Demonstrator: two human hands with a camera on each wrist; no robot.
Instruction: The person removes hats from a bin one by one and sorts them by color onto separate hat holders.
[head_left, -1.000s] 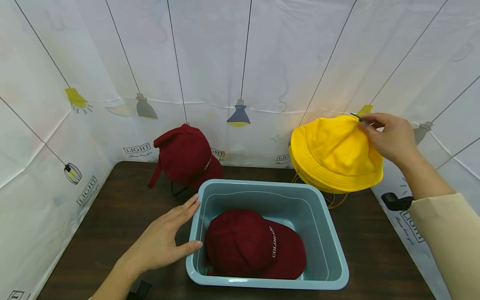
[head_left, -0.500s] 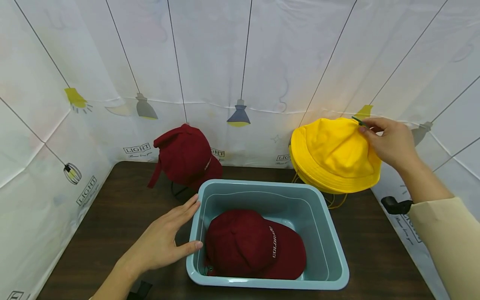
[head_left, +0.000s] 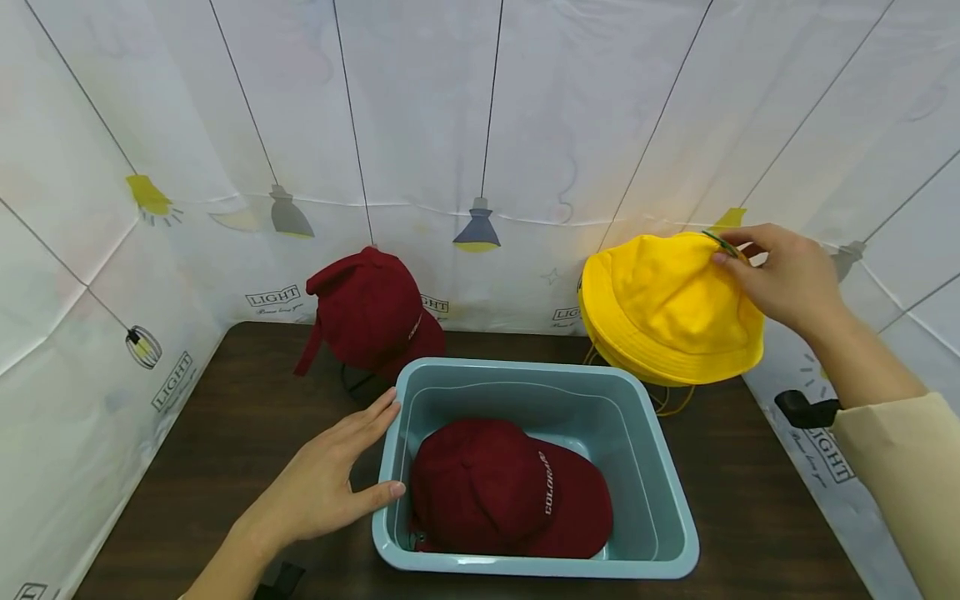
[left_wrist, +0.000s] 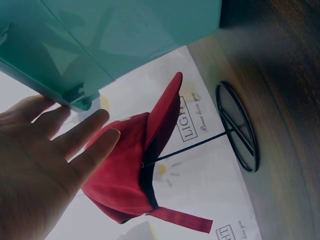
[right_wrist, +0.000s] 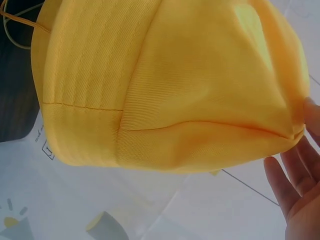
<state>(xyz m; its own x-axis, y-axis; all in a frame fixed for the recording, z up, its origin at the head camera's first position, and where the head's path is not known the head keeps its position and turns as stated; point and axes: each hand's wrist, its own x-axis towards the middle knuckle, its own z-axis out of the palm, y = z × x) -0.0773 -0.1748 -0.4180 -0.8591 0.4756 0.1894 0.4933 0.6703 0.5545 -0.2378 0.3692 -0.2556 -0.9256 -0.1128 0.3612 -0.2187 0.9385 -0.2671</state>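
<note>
In the head view my right hand point(head_left: 791, 275) pinches the top of a yellow bucket hat point(head_left: 660, 312), by a small green stem point(head_left: 718, 242). The right wrist view shows fingertips gathered at the crown's tip of the yellow hat point(right_wrist: 200, 95). My left hand point(head_left: 330, 479) rests with spread fingers against the left side of a blue plastic basin point(head_left: 540, 567). Inside the basin lies a dark red baseball cap point(head_left: 487, 492), white lettering on its front and brim to the right.
A second red cap point(head_left: 371, 308) hangs on a black wire stand point(left_wrist: 237, 127) behind the basin's left. Yellow cords point(head_left: 678, 404) dangle under the bucket hat. Everything stands on a dark wooden table point(head_left: 217, 450), backed by a white lamp-patterned cloth point(head_left: 420, 117).
The right hand and the top of the yellow hat shift only slightly, with the right forearm moving a little to the right. Left hand, basin and red caps stay put.
</note>
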